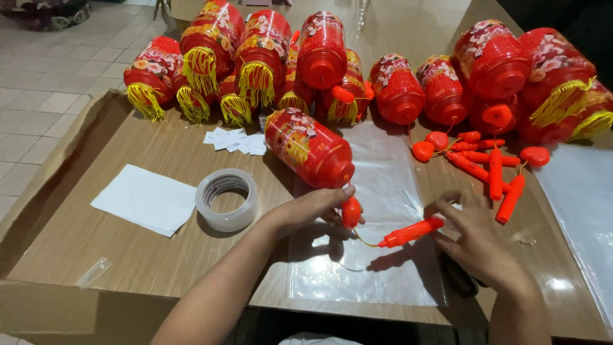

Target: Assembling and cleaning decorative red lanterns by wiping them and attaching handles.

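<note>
On the wooden tabletop (159,249), over a clear plastic sheet (383,191), the left hand (313,207) pinches a small round orange-red plastic cap (351,212) between thumb and fingers, just at the end of a red cylindrical paper lantern with flower print (308,147) that lies on its side. The right hand (469,233) closes its grip around one end of a slim orange plastic handle stick (412,232), and a thin yellow cord (365,241) runs between the stick and the cap. This cord looks fine and slack, so I judge that a strong pull with either hand can snap it or tear it out of the cap. The lantern is round and nothing blocks it, so a push from the left hand can roll it toward the roll of clear adhesive tape (227,199). More orange sticks and heart-shaped pieces (491,169) lie near the right hand, and their cords can tangle with the held one. A pile of finished lanterns with yellow tassels (255,70) stands behind, well apart.
</note>
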